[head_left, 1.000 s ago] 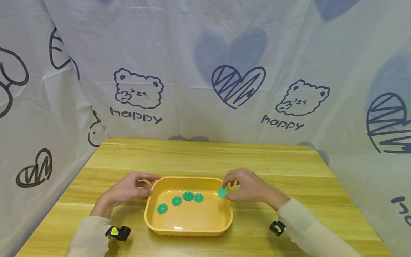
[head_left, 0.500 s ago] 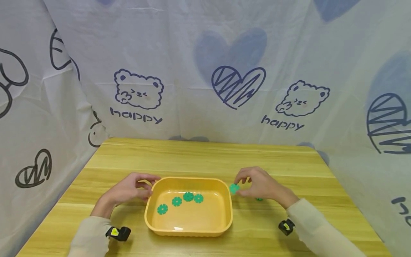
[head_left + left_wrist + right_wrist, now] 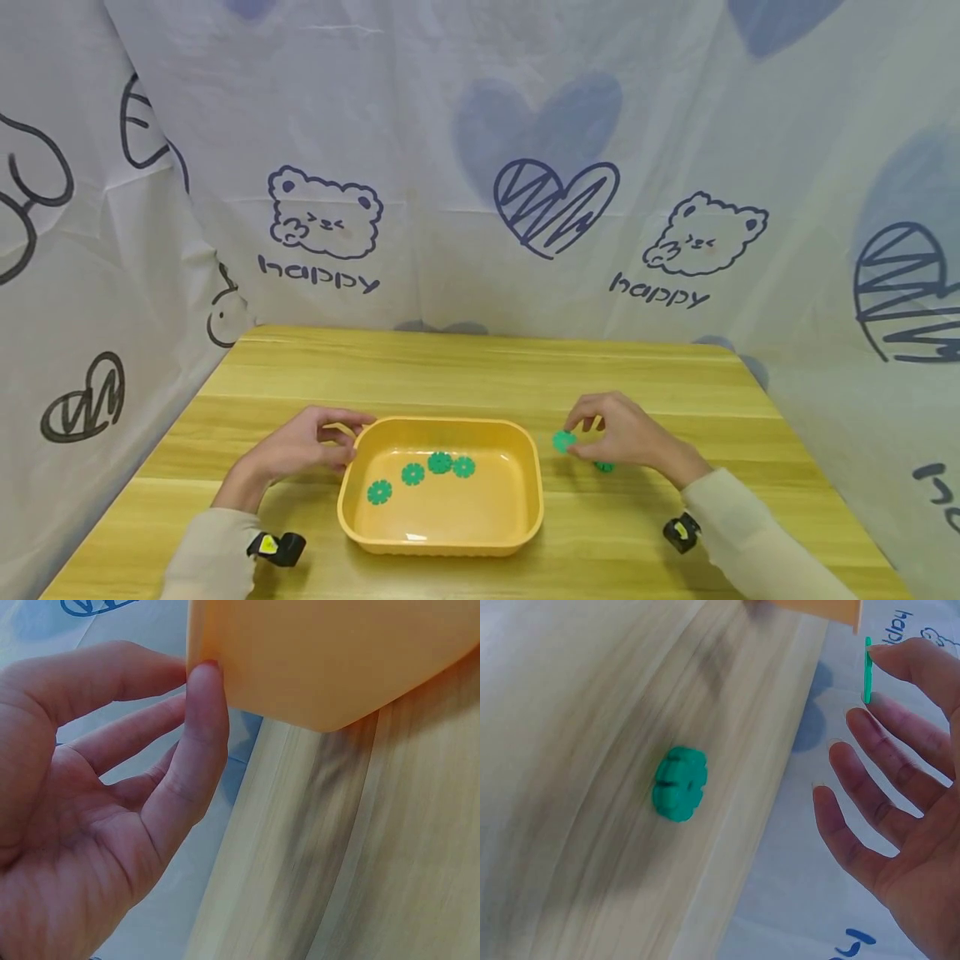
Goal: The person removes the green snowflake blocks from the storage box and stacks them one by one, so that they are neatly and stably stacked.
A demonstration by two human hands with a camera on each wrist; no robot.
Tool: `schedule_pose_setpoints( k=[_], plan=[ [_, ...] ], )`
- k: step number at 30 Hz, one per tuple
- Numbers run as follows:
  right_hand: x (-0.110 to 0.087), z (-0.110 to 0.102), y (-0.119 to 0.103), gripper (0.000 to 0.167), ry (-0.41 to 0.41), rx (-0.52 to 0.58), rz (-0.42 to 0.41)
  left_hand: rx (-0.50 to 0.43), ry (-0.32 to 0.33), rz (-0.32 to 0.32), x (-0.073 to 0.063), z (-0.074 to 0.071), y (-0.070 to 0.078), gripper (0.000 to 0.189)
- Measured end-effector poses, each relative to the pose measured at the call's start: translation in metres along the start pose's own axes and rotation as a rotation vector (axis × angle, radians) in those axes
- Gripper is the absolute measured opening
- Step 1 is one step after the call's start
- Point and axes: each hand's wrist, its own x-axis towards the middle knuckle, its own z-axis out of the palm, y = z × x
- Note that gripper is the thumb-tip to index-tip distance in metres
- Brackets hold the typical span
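Observation:
A yellow plastic tray (image 3: 441, 546) sits on the wooden table, with several green notched discs (image 3: 412, 474) lying in a loose curve inside it. At its left end my left hand (image 3: 300, 442) holds the rim; in the left wrist view the fingers and thumb pinch the tray wall (image 3: 315, 660). Off the tray's right side, my right hand (image 3: 622, 429) pinches one green notched disc (image 3: 564, 442) between thumb and index finger, seen edge-on in the right wrist view. Below that hand, a small stack of green discs (image 3: 679, 784) lies on the table, mostly covered by the hand in the head view.
The wooden table (image 3: 480, 367) reaches back to a pale cloth (image 3: 442, 167) printed with hearts and bears. More cloth hangs at both sides. A black wrist camera (image 3: 277, 548) sits by the left sleeve and another black camera (image 3: 681, 532) by the right one.
My right hand has moved right with its pinched disc, from over the tray's right rim to beside the tray. The left hand and the discs in the tray look unmoved.

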Motion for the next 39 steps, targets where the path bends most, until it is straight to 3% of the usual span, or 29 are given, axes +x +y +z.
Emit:
schedule_pose_setpoints(
  k=[21,39],
  plan=[
    [-0.018,0.004,0.036,0.017,-0.012,0.046,0.075,0.024,0.003,-0.003,0.001,-0.001,-0.001,0.053],
    [-0.031,0.009,0.051,0.018,-0.012,0.115,0.141,-0.007,0.0,0.011,-0.001,0.001,0.002,0.056]
  ],
)
